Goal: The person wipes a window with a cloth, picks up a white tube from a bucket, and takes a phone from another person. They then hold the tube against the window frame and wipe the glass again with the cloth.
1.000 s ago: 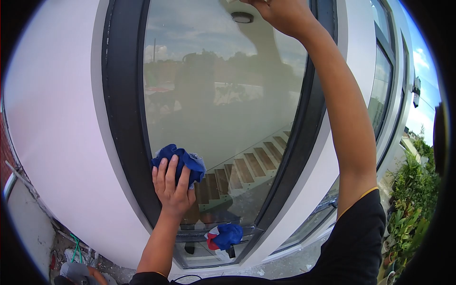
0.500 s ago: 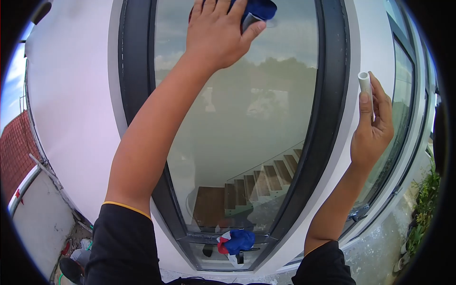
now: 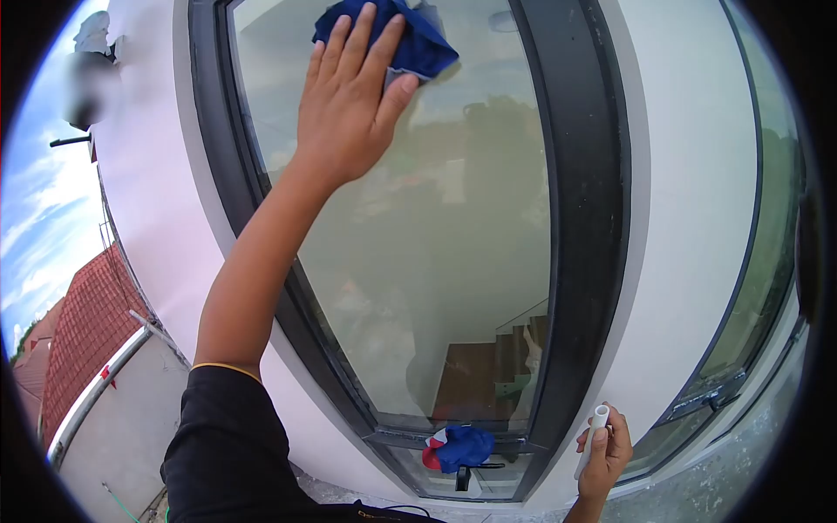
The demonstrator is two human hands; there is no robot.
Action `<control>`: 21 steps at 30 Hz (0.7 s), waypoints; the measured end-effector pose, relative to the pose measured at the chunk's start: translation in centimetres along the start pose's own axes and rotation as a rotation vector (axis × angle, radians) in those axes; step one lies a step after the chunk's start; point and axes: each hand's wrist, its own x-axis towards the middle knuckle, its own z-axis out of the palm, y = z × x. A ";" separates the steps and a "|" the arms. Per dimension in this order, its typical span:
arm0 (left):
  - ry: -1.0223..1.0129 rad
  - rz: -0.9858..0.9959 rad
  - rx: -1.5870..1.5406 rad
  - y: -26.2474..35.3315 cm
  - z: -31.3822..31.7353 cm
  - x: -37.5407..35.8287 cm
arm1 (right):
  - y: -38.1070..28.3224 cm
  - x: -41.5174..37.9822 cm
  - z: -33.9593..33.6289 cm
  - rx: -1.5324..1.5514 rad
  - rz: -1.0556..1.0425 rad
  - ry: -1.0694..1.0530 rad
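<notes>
My left hand (image 3: 349, 118) lies flat with its fingers spread on a blue cloth (image 3: 423, 48), pressing it to the upper part of a tall window pane (image 3: 418, 261). Part of the cloth is hidden under the fingers, and a pale edge shows by the thumb. Low on the right, my right hand (image 3: 608, 458) is closed around a hollow white pipe (image 3: 593, 443), its open end tilted upward. A second cloth (image 3: 465, 447), blue with red and white, hangs at the black handle at the bottom of the window.
A dark frame (image 3: 586, 218) surrounds the pane, with white wall on both sides. Another window (image 3: 732, 331) stands at the right. Wooden stairs (image 3: 510, 366) show through the glass. A low wall (image 3: 131, 418) and a red roof (image 3: 105, 305) are at the left.
My right hand has dropped lower with the white pipe. My left hand stays on the blue cloth high on the glass, while the view has turned and shows more sky at the left.
</notes>
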 end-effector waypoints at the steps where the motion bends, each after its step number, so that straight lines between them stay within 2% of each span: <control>1: -0.226 0.141 -0.078 6.0 -1.6 -3.5 | 0.5 -0.8 -0.7 0.001 0.059 -0.004; 2: -0.430 0.360 -0.236 10.0 -1.7 -8.3 | 0.8 -1.4 -1.3 -0.015 0.089 -0.023; 3: -0.507 0.630 -0.269 12.2 -1.5 -13.4 | 1.2 -2.0 -2.1 -0.028 0.107 -0.045; 6: -0.525 0.933 -0.331 10.3 -0.5 -15.3 | 1.3 -3.4 -5.4 -0.134 0.198 -0.102; 7: -0.563 0.827 -0.246 8.9 -1.2 -12.1 | 1.8 -3.4 -6.0 -0.122 0.205 -0.095; 8: -0.530 0.642 -0.196 7.3 -1.9 -8.0 | 2.5 -3.5 -6.8 -0.105 0.221 -0.099; 9: -0.421 0.463 0.023 5.4 -2.5 -3.6 | 3.0 -3.9 -7.5 -0.088 0.247 -0.109; 10: -0.187 0.296 -0.028 2.7 -1.3 0.2 | 3.7 -3.9 -7.7 -0.090 0.223 -0.109; 11: -0.043 0.218 0.014 -2.7 0.6 3.1 | 3.8 -3.9 -7.6 -0.090 0.217 -0.127; 13: -0.073 -0.221 -0.031 -4.6 0.8 8.3 | 3.7 -3.4 -7.4 -0.101 0.192 -0.145; 16: -0.013 -0.287 -0.011 0.7 2.2 7.1 | 3.4 -3.5 -7.1 -0.094 0.200 -0.143; 17: -0.047 -0.227 0.018 4.4 2.2 4.6 | 3.4 -3.6 -7.1 -0.095 0.191 -0.132; 20: -0.142 0.034 -0.185 16.6 0.9 -8.0 | 2.8 -4.0 -8.1 -0.119 0.178 -0.181; 21: -0.310 0.079 -0.189 18.9 -0.1 -13.4 | 2.5 -4.2 -8.7 -0.137 0.171 -0.197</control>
